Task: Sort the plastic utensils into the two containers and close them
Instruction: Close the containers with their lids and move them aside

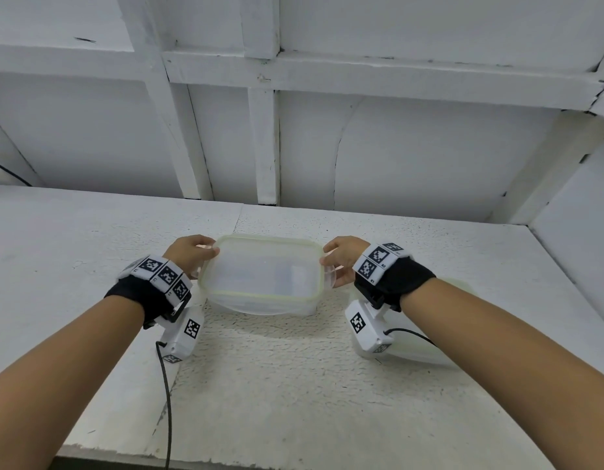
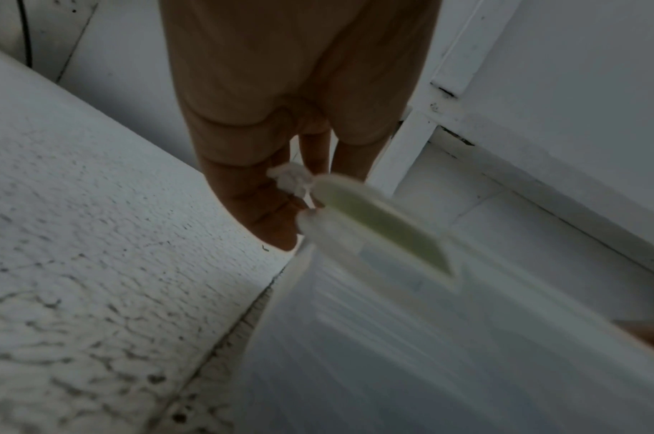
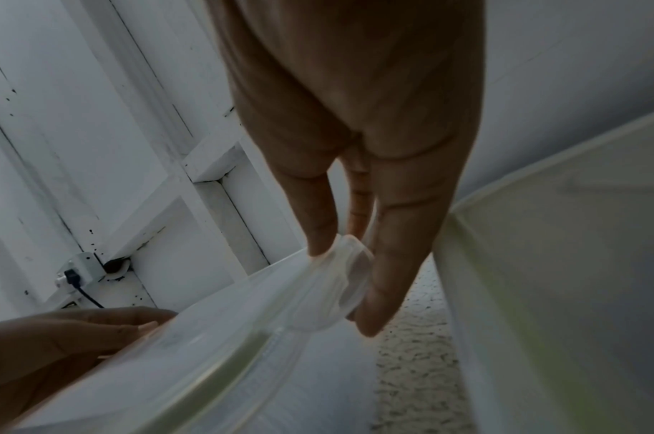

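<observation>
I have a clear container (image 1: 260,276) near the middle of the counter (image 1: 294,385), toward its back edge, with its green-rimmed lid (image 1: 263,239) already laid on top. My left hand (image 1: 192,252) pinches the latch flap at the lid's left end, and my right hand (image 1: 343,259) grips the flap (image 3: 336,290) at the right end, fingers (image 3: 392,264) curled round it. Faint pale shapes show through the lid; I take them for utensils but cannot be sure. A second container (image 3: 563,264) sits just right of this one, mostly behind my right arm, apparently lidded. No loose utensils are in view, so I judge sorting done and only the latching left
</observation>
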The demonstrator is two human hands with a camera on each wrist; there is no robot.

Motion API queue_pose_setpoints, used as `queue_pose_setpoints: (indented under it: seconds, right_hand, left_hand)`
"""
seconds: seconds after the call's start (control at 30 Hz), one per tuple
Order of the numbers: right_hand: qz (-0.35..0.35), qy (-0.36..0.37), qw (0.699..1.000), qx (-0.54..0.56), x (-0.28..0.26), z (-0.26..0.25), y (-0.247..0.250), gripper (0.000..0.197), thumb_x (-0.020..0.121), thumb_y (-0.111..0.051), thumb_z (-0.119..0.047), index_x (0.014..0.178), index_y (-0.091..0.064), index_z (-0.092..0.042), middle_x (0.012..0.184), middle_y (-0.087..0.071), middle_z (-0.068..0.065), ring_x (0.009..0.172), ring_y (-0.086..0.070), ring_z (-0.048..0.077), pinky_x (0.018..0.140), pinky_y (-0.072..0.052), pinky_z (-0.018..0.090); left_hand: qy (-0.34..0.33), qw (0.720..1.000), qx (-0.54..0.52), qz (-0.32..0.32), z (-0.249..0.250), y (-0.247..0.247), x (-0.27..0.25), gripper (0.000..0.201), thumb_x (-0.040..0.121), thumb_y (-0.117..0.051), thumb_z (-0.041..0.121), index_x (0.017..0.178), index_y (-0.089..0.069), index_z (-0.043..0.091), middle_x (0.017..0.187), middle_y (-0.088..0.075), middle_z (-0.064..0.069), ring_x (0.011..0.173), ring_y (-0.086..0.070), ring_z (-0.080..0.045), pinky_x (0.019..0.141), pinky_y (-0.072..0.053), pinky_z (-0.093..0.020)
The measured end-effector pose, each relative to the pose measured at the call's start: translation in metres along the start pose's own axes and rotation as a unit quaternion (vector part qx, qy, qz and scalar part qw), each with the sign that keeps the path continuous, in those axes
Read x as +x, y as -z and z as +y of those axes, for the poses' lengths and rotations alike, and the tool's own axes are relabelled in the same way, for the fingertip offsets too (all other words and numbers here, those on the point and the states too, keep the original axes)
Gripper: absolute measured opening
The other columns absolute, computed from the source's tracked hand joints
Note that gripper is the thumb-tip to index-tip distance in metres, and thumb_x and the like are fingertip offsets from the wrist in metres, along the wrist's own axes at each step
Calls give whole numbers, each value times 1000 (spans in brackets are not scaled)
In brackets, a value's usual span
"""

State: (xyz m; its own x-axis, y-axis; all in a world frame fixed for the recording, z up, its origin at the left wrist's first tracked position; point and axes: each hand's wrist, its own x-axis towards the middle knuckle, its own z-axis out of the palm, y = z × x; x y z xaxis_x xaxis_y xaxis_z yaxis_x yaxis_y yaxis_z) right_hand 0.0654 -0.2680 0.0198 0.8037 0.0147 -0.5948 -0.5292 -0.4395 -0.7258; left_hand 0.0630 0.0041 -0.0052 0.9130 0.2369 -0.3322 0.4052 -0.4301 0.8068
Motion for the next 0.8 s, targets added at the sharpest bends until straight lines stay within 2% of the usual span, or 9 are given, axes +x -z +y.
queue_pose_setpoints:
  seconds: [0.17,0.27,0.4,0.53,0.6,0.63,0.67,0.73,0.8]
  right_hand:
    - [-3,11,1000,12,3,4,1,13,88,-58,2,92,-51,-9,94,-56,15,84,-62,35,81,-53,54]
    - [1,20,1000,20,3,4,1,18,91,-52,2,106,-51,-9,105,-56,19,75,-62,34,75,-54,54]
    - [-2,27,999,21,3,6,3,20,92,-50,2,108,-52,-11,106,-56,21,66,-62,30,64,-56,49]
    - [47,27,998,-39,6,1,1,17,89,-60,-6,105,-58,0,108,-62,23,79,-66,31,74,-57,45]
    - [97,23,991,-95,7,-2,-2,19,86,-65,-13,93,-60,4,100,-65,20,91,-67,32,83,-55,44]
    - [110,28,986,-123,9,-3,-4,19,86,-65,-15,86,-58,3,96,-65,19,95,-66,32,86,-54,44]
    - [110,28,983,-146,8,-6,-5,20,86,-65,-15,81,-56,1,92,-63,17,97,-65,31,88,-53,43]
    - [98,26,982,-162,7,-8,-8,21,86,-65,-16,80,-54,1,91,-59,15,95,-63,30,91,-52,42]
    - [89,20,980,-175,6,-10,-11,19,86,-65,-16,85,-57,1,97,-60,15,96,-62,28,94,-50,40]
  left_hand:
    - [1,1000,14,1,5,-3,-4,36,93,-55,14,128,-54,9,124,-57,-15,113,-54,-35,88,-50,-46]
    - [2,1000,23,0,6,-3,-6,36,94,-54,16,129,-52,10,128,-54,-15,114,-53,-35,89,-49,-48]
    - [4,999,49,-9,4,-2,-6,36,94,-53,20,129,-50,13,131,-52,-14,115,-52,-35,89,-50,-51]
    - [-19,985,170,37,7,0,-6,46,88,-61,31,125,-48,6,124,-54,-14,112,-53,-32,90,-48,-41]
    - [-38,967,244,62,10,2,-7,28,89,-61,32,95,-59,6,94,-60,-10,90,-57,-27,73,-44,-31]
    - [-40,962,264,60,11,2,-7,25,90,-59,31,79,-59,8,79,-58,-9,75,-55,-24,62,-40,-27]
    - [-38,961,268,58,10,2,-7,27,91,-58,28,71,-58,9,73,-57,-8,68,-54,-23,57,-39,-25]
    - [-25,968,247,43,11,2,-8,21,91,-58,24,76,-63,9,80,-63,-12,74,-62,-29,68,-49,-29]
    - [-17,972,233,42,10,2,-7,22,90,-58,21,86,-70,4,89,-68,-17,89,-65,-32,80,-50,-33]
